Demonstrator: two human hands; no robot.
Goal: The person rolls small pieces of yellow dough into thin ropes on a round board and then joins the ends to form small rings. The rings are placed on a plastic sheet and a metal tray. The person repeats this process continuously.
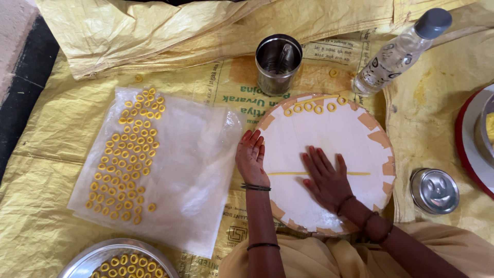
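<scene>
A round white board (339, 139) with taped edges lies in front of me. My right hand (325, 177) rests flat on it, fingers spread, pressing on a long thin yellow dough strand (355, 173) that runs across the board. My left hand (251, 157) holds the board's left rim, fingers slightly apart. Several small yellow dough rings (314, 107) sit along the board's far edge.
A clear plastic sheet (190, 170) to the left carries several rows of yellow rings (126, 159). A steel plate (110, 255) with more rings is at bottom left. A steel cup (278, 63), a clear bottle (399, 51), a steel lid (435, 190) and a red-rimmed tray (471, 149) surround the board.
</scene>
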